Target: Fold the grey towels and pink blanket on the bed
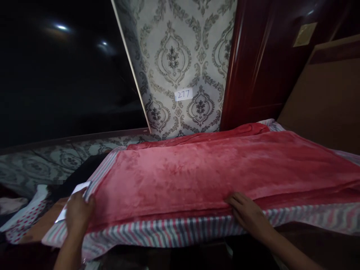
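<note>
A red plush blanket (180, 172) lies spread and folded over a striped cloth (157, 233) in pink, grey and white, which hangs down along the near edge. My left hand (78, 212) is at the blanket's near left corner, with its fingers bent round the edge; the fingertips are partly hidden. Just beside and behind it lies a flat white sheet or card (62, 213). On the near edge, right of the middle, my right hand (249, 217) has its fingers curled together on the red blanket.
A large dark screen (70, 75) fills the back left. Patterned wallpaper (173, 56) carries a label (183, 94) reading 277. Dark red wooden panelling (258, 67) and a brown board (326, 97) stand at right. A polka-dot cloth (26, 219) lies at far left.
</note>
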`<state>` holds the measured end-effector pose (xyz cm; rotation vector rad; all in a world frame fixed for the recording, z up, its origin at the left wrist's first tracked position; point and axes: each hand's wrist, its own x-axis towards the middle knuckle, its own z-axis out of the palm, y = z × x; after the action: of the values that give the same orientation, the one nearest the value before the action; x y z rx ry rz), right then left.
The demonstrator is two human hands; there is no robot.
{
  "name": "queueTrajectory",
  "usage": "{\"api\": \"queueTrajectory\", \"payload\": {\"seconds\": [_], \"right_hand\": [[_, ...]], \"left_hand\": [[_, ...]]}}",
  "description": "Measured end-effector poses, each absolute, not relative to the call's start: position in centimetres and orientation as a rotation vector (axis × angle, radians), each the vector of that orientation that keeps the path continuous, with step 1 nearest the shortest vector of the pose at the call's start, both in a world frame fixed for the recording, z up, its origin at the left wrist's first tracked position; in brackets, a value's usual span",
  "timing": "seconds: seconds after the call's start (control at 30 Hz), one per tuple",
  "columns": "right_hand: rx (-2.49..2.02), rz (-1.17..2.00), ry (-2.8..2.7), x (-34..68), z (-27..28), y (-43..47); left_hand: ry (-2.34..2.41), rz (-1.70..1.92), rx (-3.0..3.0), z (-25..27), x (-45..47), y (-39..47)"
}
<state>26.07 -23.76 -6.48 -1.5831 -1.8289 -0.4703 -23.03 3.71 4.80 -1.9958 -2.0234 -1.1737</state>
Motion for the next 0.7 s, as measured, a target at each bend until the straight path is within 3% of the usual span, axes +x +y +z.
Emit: {"api": "queueTrajectory", "payload": {"seconds": [0.17, 0.33, 0.7], "right_hand": [[-1.569, -0.510, -1.776, 25.9, -6.6, -23.7], [-1.569, -0.519, -1.703, 26.1, -8.1, -23.9], [-1.635, -0.545, -1.552, 24.9, -8.6, -23.8]], "left_hand": [[-1.528, -0.652, -2.967, 4.6, -7.4, 6.2], [-1.093, 0.019, -3.157, 3.9, 6.5, 8.5], [-1.138, -0.002, -2.950, -1.4, 9.1, 14.1]]}}
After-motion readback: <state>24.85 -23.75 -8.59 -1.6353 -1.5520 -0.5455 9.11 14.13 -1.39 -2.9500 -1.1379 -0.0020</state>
